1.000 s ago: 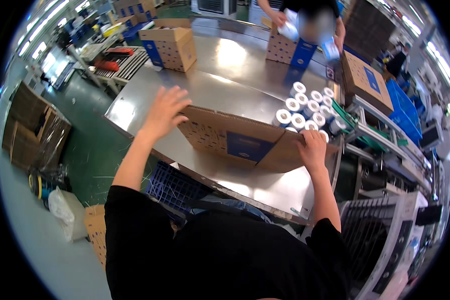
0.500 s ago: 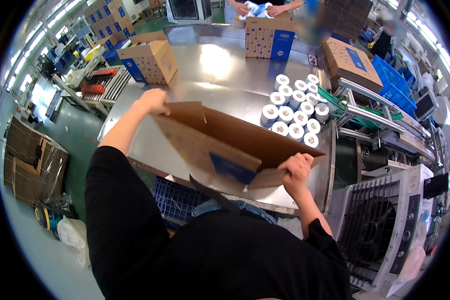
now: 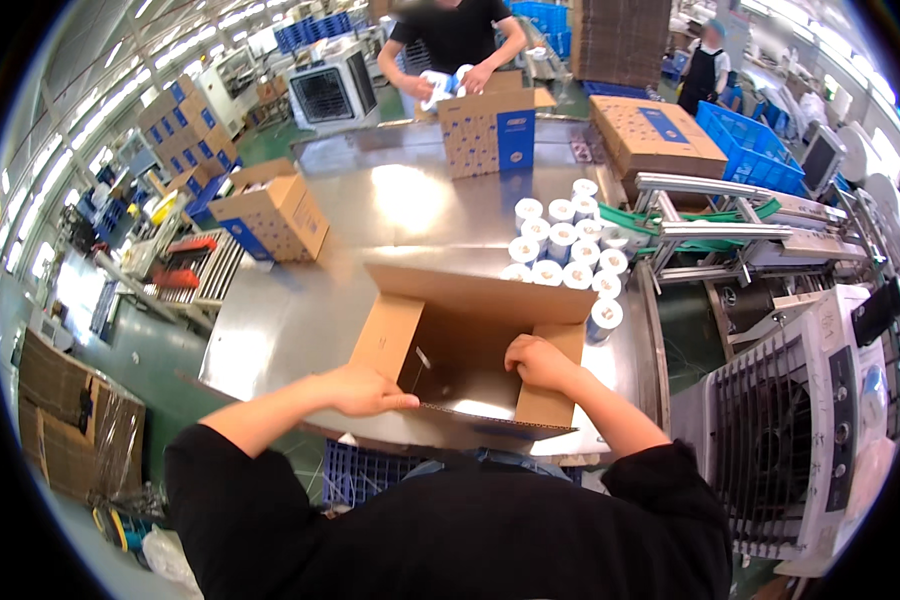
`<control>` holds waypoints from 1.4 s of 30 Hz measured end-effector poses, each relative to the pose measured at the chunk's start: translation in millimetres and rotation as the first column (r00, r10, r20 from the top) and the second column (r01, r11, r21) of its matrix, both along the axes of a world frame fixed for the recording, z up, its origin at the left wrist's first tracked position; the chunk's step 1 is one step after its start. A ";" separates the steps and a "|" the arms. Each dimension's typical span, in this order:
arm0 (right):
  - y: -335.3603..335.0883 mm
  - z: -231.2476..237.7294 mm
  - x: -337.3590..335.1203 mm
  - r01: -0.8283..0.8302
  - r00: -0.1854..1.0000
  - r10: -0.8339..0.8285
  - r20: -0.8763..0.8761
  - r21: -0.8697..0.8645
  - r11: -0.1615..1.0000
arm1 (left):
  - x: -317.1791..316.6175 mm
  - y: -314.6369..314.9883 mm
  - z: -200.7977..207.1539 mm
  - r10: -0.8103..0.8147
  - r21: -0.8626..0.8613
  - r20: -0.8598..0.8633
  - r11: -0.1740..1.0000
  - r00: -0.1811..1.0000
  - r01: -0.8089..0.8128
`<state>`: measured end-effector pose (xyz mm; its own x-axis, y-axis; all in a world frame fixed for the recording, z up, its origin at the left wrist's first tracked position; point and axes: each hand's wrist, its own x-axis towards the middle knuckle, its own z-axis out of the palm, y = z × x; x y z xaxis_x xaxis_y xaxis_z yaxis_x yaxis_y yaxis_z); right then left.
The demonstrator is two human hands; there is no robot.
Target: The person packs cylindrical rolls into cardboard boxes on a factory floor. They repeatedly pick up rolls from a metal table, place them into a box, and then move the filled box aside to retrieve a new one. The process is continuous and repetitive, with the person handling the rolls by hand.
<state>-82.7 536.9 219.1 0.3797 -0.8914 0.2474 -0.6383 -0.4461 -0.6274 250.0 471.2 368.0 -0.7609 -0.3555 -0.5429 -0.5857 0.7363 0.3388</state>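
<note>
- carton (image 3: 480, 292): at the near edge of the tabletop (image 3: 355, 225), between both hands, mouth up, walls spread. bright patch low inside looks like bare metal, so base may not be closed; can't confirm.
- left hand (image 3: 365, 390): on the carton's near left corner, thumb stretched along the rim, other fingers mostly hidden. can't tell how tight.
- right hand (image 3: 540, 362): reaching in at the right end panel (image 3: 546, 405), fingers bent. can't tell if it pinches the board.
- step in hand, my read: squaring up the carton. next move calls for a steady left side while the right end panel gets worked into place; weak hold could let it skew.
- white rolls (image 3: 562, 232): standing upright in a cluster behind the carton's right half, nearest one just beside its corner.
- tabletop: shiny metal, strong glare. printed box (image 3: 270, 220) on the left, another (image 3: 488, 135) at the far side.
- co-worker (image 3: 452, 38) behind that far box, both hands on white-and-blue items.
- right: conveyor frame (image 3: 705, 232), blue crate (image 3: 755, 152), air cooler (image 3: 770, 440).
- left: roller conveyor (image 3: 202, 283), green floor (image 3: 150, 352).
</note>
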 end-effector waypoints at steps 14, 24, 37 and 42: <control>52.7 35.1 -12.6 0.500 0.603 -0.686 0.407 0.477 0.723 | -103.9 -102.8 -8.4 -0.333 -0.670 -0.705 0.603 0.626 -0.433; 0.6 -164.1 59.2 0.488 0.453 -0.762 0.462 0.587 0.646 | 83.9 -109.5 -126.6 0.344 -0.233 -0.435 0.850 0.832 -0.472; -47.5 170.0 93.5 -0.244 0.529 -0.413 0.741 0.599 0.762 | 209.2 -125.1 -265.4 0.933 0.922 -0.148 0.250 0.328 -0.296; -77.3 79.2 158.8 0.091 0.855 -0.476 0.205 0.844 0.528 | 26.0 -64.5 -204.6 0.925 0.688 -0.147 0.351 0.351 -0.635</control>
